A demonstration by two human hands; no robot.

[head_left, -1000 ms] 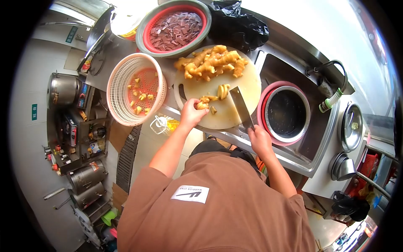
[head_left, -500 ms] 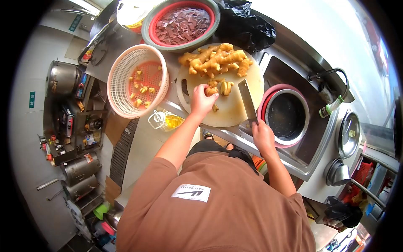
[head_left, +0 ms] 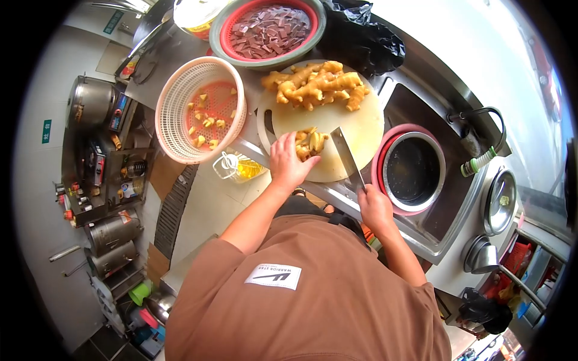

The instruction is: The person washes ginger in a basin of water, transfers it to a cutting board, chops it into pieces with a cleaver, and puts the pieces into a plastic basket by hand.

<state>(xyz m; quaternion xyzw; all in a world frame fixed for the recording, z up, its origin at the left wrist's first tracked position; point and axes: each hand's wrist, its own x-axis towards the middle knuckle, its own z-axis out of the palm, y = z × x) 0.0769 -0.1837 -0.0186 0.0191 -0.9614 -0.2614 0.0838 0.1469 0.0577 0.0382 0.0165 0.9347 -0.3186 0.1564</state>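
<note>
Over the board (head_left: pixel 362 129), the left grip (head_left: pixel 291 161), hold unclear, is curling at ginger pieces (head_left: pixel 315 142), risking nicks from the cleaver (head_left: pixel 347 155) the right grip (head_left: pixel 376 208) is clenching.

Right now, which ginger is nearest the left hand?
The small cluster at the fingertips of the left hand; the large pile and the pieces in the basket lie apart.

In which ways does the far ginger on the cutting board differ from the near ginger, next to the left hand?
The far ginger forms a large, knobbly heap; the near ginger is a much smaller cluster.
The near ginger lies right at the left hand, while the far ginger is apart from both hands.
Both are yellowish and lie on the round cutting board.
</note>
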